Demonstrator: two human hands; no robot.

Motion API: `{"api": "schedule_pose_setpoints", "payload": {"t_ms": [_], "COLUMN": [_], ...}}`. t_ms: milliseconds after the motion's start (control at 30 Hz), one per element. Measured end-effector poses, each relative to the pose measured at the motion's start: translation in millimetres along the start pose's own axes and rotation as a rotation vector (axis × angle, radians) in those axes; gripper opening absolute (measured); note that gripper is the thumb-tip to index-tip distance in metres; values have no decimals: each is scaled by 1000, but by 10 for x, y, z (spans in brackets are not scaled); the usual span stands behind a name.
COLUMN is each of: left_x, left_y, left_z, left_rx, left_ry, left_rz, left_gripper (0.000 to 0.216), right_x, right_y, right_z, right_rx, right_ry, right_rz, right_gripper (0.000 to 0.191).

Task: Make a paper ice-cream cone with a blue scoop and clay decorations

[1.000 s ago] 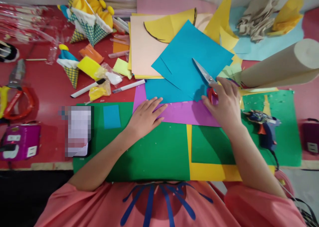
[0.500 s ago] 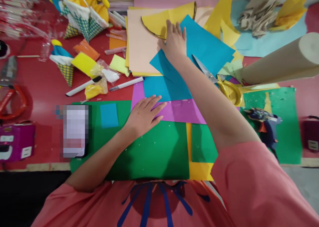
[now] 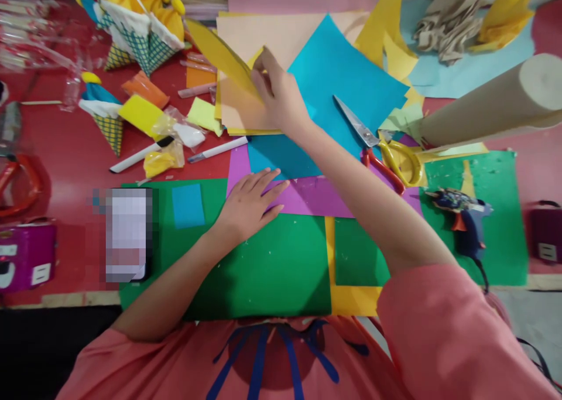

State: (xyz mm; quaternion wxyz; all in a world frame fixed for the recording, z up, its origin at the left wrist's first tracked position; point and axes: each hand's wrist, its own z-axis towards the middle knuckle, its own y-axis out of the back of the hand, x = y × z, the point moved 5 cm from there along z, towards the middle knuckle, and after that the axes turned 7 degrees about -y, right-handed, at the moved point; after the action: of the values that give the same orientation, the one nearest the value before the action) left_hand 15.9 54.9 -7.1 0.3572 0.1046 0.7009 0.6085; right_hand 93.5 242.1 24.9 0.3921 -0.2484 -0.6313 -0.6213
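Observation:
My right hand [image 3: 283,92] pinches a yellow paper piece [image 3: 223,57], which is tilted up over the peach sheets [image 3: 250,31]. Its far side is hidden from me. Fingers spread, my left hand [image 3: 250,207] lies flat across the edges of the purple sheet [image 3: 307,196] and the large green sheet [image 3: 272,265]. A blue sheet [image 3: 338,66] lies turned at an angle beside my right hand, partly over the peach stack. On its lower right rest scissors [image 3: 366,130] with one yellow and one red handle.
A phone [image 3: 127,230] and a small blue square [image 3: 188,205] lie on the left. A glue gun [image 3: 469,224] and a thick paper roll [image 3: 487,107] are on the right. Markers [image 3: 219,149], clay packets [image 3: 143,116] and cone-shaped crafts [image 3: 140,31] crowd the upper left.
My right hand has closed on the yellow paper and lifted it, shifting left and tilting it upward. More of the blue sheet and the scissors now shows. My left hand stays in place.

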Motion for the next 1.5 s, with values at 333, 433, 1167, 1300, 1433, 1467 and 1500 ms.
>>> {"api": "schedule_pose_setpoints", "payload": {"t_ms": [333,433,1167,1300,1433,1467,1500], "left_x": [353,430,-1,19,81,97,111], "left_y": [300,247,92,83,170,193,211], "left_z": [-144,-155,-51,-64,-79,-83,-88], "left_rx": [-566,-681,-350,-309,-404,-430,-450], "left_ry": [260,304,201,226,230,224,219], "left_rz": [-631,-1020,-986,-1032,-1000,-990,-980], "left_gripper": [19,18,34,36,34,34,33], "right_x": [-173,-436,-566,-553,-491,-469,-448], "right_y": [567,701,458,537,924,1060,1194], "right_z": [-1086,-1332,-2001,-2002,-1928,-1899,-1870], "right_rx": [103,84,352,346,216,153,89], "right_ry": [-325,-440,-556,-494,-300,-234,-171], "right_rz": [899,882,902,780,317,133,-73], "right_gripper": [28,33,41,31,25,24,23]}}
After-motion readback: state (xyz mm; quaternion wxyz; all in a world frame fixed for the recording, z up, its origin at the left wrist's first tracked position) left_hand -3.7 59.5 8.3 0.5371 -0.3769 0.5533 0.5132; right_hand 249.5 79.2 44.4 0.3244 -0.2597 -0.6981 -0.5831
